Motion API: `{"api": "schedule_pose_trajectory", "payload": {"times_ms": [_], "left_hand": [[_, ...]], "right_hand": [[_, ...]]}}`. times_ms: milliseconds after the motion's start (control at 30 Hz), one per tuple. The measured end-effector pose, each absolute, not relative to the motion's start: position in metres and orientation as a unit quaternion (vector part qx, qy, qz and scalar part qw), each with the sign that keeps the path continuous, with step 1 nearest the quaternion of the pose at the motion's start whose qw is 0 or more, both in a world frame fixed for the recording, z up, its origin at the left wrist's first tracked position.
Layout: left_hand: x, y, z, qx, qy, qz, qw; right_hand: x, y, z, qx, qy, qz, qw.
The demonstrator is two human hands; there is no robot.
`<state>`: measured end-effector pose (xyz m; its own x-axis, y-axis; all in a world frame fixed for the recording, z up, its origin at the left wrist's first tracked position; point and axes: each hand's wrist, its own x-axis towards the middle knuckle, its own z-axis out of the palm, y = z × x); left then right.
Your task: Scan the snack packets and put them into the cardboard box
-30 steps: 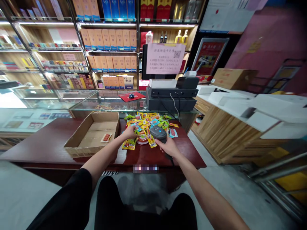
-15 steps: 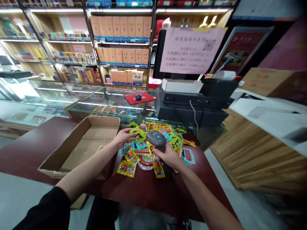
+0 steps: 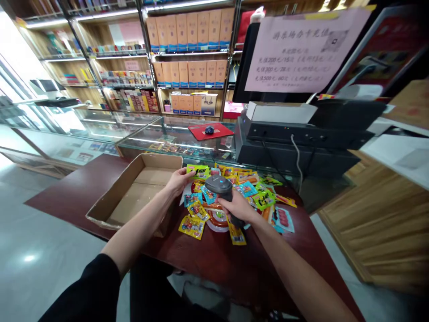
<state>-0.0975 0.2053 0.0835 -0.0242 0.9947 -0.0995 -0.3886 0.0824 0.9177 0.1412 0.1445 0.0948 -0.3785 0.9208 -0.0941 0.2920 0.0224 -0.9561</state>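
Observation:
Pinched in my left hand [image 3: 179, 181] is a green snack packet [image 3: 198, 171], raised at the back left of a heap of snack packets. My right hand [image 3: 237, 206] is wrapped round the handle of a dark grey barcode scanner [image 3: 219, 185], its head pointing left toward the green packet. Under and around both hands lie yellow packets [image 3: 192, 227], blue packets [image 3: 248, 188], more green packets [image 3: 264, 199] and sausages in clear wrapping [image 3: 217, 221]. Part of the heap is hidden behind the scanner and my right hand.
An open cardboard box [image 3: 129, 197] stands left of the heap on the dark red table [image 3: 70, 188]. Behind are a glass display counter [image 3: 150, 134], a red mat [image 3: 219, 129] with a mouse, and a black cash-register unit [image 3: 295, 147] with a cable. Shelves of boxes line the wall.
The green packet in my left hand has turned from slanting to nearly level and sits a little higher over the heap. The scanner stays in my right hand. The camera view has shifted.

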Motion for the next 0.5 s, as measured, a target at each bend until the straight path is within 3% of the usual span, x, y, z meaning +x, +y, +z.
{"api": "schedule_pose_trajectory", "payload": {"times_ms": [500], "left_hand": [[-0.09,0.216,0.064,0.381,0.449,0.55,0.592]], "right_hand": [[0.153,0.151,0.079,-0.475,-0.683,0.421,0.361]]}}
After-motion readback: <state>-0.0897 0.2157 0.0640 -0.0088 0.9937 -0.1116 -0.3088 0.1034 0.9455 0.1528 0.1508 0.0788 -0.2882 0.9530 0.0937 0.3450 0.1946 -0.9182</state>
